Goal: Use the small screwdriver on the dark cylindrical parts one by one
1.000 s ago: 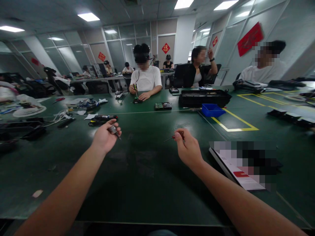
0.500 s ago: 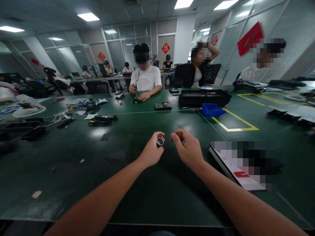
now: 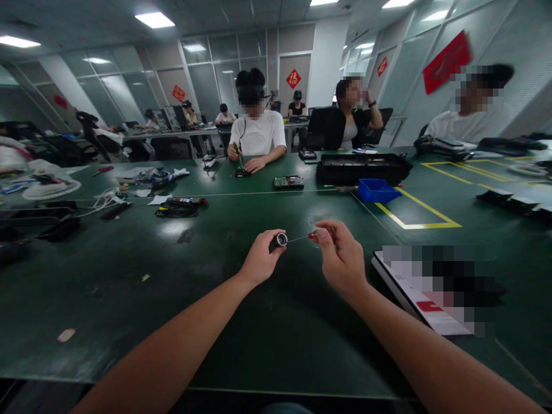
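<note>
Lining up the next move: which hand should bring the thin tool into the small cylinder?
Right, probably: the right hand grips the thin tool, its tip pointing at the small cylinder, which the left hand holds.

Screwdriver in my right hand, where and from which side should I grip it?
Grip the screwdriver at its red handle end, coming from the right, as the right hand does. Its thin shaft lies nearly level and points left at the cylinder in the left hand, so that end should probably stay free.
</note>
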`<state>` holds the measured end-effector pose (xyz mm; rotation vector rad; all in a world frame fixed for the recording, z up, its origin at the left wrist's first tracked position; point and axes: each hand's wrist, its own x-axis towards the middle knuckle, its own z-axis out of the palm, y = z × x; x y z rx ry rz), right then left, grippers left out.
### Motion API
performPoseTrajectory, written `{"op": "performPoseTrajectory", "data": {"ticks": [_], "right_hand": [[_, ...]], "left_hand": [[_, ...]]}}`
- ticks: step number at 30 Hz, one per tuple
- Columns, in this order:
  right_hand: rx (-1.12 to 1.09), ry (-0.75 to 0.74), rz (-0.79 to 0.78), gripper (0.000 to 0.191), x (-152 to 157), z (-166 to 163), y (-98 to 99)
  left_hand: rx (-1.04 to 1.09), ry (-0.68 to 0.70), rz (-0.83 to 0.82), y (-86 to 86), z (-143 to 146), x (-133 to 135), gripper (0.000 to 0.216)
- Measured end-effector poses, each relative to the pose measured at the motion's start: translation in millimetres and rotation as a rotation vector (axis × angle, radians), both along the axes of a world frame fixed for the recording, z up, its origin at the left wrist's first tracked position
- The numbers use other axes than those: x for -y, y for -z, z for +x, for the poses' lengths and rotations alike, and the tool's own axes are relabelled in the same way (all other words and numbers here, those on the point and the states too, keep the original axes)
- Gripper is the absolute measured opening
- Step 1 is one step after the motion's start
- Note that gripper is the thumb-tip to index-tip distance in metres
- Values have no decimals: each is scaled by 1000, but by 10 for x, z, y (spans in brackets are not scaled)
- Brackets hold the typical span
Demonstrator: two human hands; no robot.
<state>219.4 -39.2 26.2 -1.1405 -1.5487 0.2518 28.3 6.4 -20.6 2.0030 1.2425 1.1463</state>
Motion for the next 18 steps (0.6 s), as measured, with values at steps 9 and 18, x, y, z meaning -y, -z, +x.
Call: {"op": "performPoseTrajectory", "data": {"ticks": [9,18], "right_hand": [[77,-61,-45,18,-34,1,18],[43,-15,-93,20,-52,-7,45]], "left_hand": [[25,41,19,21,-23,-30,37],[-7,24,2,-19,-29,-12,39]]}}
